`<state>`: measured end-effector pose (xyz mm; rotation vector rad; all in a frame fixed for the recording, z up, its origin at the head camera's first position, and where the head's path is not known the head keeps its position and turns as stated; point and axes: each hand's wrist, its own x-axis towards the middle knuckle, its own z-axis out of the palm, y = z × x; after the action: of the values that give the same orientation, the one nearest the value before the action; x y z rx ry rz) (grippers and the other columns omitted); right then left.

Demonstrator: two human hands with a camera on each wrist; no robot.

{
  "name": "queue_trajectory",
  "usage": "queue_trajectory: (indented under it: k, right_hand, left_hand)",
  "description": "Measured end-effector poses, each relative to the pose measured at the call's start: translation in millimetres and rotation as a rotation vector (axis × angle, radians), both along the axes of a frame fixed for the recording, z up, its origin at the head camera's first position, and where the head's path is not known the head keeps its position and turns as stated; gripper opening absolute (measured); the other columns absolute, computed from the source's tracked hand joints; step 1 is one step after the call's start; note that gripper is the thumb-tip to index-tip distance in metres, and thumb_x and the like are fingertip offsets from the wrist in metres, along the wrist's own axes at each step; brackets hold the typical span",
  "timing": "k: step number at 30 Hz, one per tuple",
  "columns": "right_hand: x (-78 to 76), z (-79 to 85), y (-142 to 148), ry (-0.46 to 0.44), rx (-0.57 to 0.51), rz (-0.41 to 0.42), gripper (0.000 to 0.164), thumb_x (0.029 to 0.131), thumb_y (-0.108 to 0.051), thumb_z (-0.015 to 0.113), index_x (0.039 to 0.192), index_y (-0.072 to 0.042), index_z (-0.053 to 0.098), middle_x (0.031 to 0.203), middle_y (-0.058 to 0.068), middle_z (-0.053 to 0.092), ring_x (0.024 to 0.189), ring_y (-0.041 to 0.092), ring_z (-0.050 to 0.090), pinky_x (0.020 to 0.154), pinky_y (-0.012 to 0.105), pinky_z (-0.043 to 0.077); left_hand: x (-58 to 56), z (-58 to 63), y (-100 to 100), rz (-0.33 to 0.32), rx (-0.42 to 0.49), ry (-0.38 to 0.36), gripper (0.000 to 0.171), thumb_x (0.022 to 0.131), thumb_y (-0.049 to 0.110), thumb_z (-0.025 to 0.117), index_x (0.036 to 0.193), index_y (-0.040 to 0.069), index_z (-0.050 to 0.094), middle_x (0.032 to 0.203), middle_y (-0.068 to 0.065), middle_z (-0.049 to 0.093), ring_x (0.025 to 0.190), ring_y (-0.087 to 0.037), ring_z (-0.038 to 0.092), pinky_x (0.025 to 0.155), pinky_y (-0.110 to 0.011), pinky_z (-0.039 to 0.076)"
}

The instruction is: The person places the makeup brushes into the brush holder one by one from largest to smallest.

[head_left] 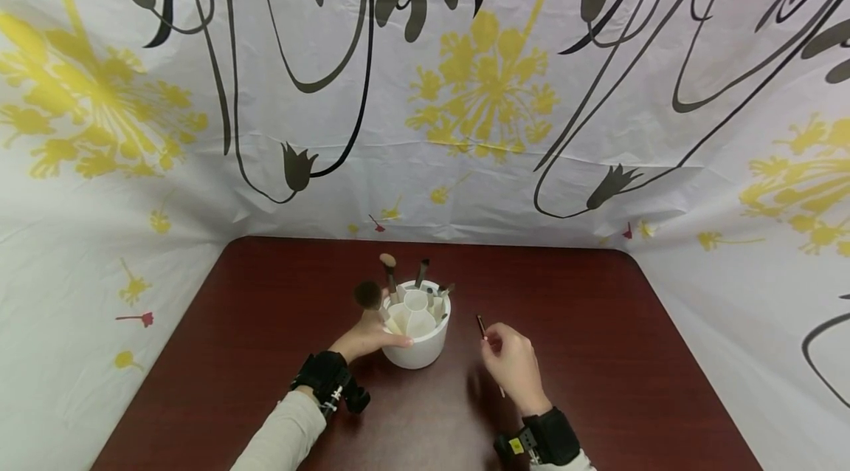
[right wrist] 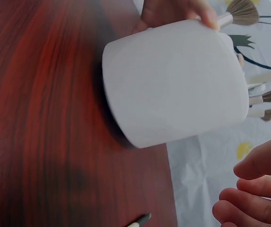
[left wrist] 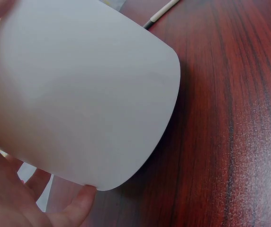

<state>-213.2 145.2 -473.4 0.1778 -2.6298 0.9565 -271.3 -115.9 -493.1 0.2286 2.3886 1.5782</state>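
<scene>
My left hand point(head_left: 372, 334) grips a white makeup brush holder point(head_left: 415, 353) by its left side, the thumb at the front of the rim. The holder has round compartments inside. In it stand several brushes, among them a large fluffy brush point(head_left: 368, 295) leaning left and a thin one with a rounded tan head point(head_left: 388, 261). To the right, my right hand point(head_left: 511, 360) hovers with loosely bent fingers point(right wrist: 249, 201) and nothing between them. A slim brush point(left wrist: 163, 13), pale-handled with a dark end, lies on the table below that hand, partly hidden by it in the head view.
The dark red wood-grain table point(head_left: 292, 279) has rounded far corners. A white curtain point(head_left: 438, 183) printed with yellow and grey flowers hangs behind it and along both sides. Each wrist wears a black camera strap point(head_left: 553, 438).
</scene>
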Motion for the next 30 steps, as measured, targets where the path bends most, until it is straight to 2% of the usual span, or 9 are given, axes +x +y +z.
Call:
queue_trajectory:
  k: [5,15,30]
  right_hand:
    - [0.3,-5.2,3.7,-0.033,0.018,-0.031,0.009,0.076,-0.009,0.067,0.085,-0.008,0.065,0.075,0.0,0.063,0.067,0.011,0.058,0.055,0.027,0.045]
    - [-3.6,-23.4,10.0,-0.145,0.057,-0.099,0.01,0.075,-0.011,0.066,0.085,-0.009,0.064,0.079,0.003,0.065,0.069,0.015,0.06,0.055,0.032,0.046]
    - [-6.1,-40.7,13.8,-0.18,0.121,-0.125,0.015,0.074,-0.011,0.067,0.088,-0.006,0.064,0.08,0.006,0.066,0.064,0.018,0.06,0.053,0.035,0.046]
  left_hand:
    - [-0.5,1.1,0.7,0.012,0.004,0.006,0.106,0.063,0.021,0.082,0.14,-0.007,0.015,0.143,-0.027,0.02,0.127,-0.039,0.029,0.1,-0.052,0.029]
    - [1.7,0.2,0.1,-0.004,0.047,0.03,0.105,0.063,0.024,0.082,0.14,-0.006,0.016,0.142,-0.027,0.021,0.126,-0.039,0.03,0.1,-0.054,0.027]
    - [-0.7,-2.0,-0.3,-0.001,0.06,0.04,0.106,0.062,0.024,0.083,0.14,-0.004,0.016,0.142,-0.026,0.021,0.127,-0.038,0.028,0.1,-0.055,0.025]
